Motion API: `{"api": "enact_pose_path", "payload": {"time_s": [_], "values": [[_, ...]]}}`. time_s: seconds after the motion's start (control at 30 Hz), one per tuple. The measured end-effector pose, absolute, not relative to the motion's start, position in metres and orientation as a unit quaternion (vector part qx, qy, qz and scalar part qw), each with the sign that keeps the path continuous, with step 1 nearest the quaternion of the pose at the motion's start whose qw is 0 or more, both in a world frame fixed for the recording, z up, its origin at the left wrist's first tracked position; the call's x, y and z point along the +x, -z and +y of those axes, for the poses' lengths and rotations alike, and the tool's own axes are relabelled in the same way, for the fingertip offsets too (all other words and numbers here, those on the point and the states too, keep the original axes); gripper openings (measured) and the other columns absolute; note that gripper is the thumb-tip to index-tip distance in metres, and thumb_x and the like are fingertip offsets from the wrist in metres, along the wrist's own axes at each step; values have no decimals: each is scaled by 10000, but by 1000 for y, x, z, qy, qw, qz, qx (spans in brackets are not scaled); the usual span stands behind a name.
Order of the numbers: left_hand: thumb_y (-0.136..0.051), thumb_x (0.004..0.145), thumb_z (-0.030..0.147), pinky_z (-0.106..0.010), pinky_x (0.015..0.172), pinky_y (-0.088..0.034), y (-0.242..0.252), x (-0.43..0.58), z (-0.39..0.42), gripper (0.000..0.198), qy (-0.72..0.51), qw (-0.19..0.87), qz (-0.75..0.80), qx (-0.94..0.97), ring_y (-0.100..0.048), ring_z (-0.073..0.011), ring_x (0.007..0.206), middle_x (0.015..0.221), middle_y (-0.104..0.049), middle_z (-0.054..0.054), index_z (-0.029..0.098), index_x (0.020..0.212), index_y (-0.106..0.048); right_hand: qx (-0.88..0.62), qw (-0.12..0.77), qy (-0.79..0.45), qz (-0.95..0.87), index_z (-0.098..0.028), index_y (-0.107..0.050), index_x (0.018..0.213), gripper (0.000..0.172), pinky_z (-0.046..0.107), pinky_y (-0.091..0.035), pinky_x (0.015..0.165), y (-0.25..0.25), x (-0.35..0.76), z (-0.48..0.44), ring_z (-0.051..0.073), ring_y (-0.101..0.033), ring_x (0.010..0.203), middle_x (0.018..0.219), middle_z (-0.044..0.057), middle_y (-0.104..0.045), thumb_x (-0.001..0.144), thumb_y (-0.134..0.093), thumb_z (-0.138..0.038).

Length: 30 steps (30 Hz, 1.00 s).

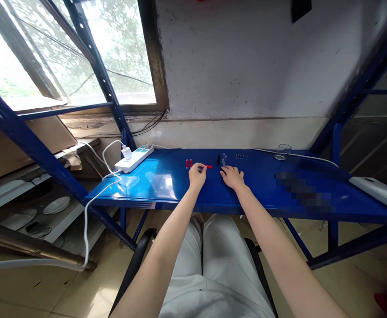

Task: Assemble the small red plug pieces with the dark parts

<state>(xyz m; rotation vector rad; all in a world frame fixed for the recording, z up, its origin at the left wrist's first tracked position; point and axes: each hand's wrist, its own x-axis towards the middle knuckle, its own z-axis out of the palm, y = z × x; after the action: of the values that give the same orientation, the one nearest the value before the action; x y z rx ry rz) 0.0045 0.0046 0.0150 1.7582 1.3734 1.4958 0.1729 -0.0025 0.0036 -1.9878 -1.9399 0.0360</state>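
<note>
My left hand (197,176) is closed in a pinch on a thin red stick-like piece (208,166), which points right across the blue tabletop. Two short red pieces with pale lower ends (189,164) lie side by side just beyond that hand. My right hand (233,176) rests low over the table, fingers apart and stretched forward. Its fingertips are at a small cluster of clear pieces (224,160); whether they touch one is too small to tell. A short black piece (218,160) lies between the red pieces and this cluster.
A row of tiny pieces (241,157) lies farther right, then a clear glass (282,152). On the left stands a white power strip (135,159) with a plugged-in cable. A blurred dark object (302,192) and a white device (378,191) are at the right.
</note>
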Motion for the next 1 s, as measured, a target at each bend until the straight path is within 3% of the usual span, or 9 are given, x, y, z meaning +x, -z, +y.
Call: {"api": "enact_pose_path", "payload": {"time_s": [0.17,0.27,0.37,0.77,1.0], "values": [[-583,761,233,-232,637,-438,-11,4,9,78,-576,262,490,600,-562,-122,690,787,-636,-33,161,772,-612,-588,344,20,-732,-198,-593,910,265,400,-393,790,-8,171,-6,234,-538,900,939,101,-619,892,-357,-317],[-602,748,246,-224,619,-432,-9,3,12,94,-591,297,482,574,-564,-121,681,761,-633,-33,158,775,-624,-531,461,-16,-711,-197,-526,886,219,308,-408,676,-11,169,-8,189,-539,746,810,69,-590,890,-364,-344],[-615,738,259,-222,593,-427,-7,2,15,116,-596,329,481,553,-557,-118,654,747,-633,-38,154,785,-636,-507,522,-75,-681,-210,-475,916,196,267,-389,593,-13,167,-10,153,-513,629,737,29,-563,889,-372,-374],[-615,743,251,-263,672,-472,-5,1,18,126,-608,374,465,523,-581,-134,691,746,-628,-55,137,797,-624,-463,529,-170,-691,-221,-444,861,142,265,-384,616,-15,161,-13,129,-501,605,667,-12,-546,874,-407,-357],[-586,778,253,-282,710,-486,-8,2,16,202,-593,388,467,529,-603,-144,754,916,-649,-92,139,938,-632,-447,535,-195,-689,-222,-443,900,160,291,-423,654,-11,162,-7,145,-527,640,684,-4,-550,866,-407,-374]]}}
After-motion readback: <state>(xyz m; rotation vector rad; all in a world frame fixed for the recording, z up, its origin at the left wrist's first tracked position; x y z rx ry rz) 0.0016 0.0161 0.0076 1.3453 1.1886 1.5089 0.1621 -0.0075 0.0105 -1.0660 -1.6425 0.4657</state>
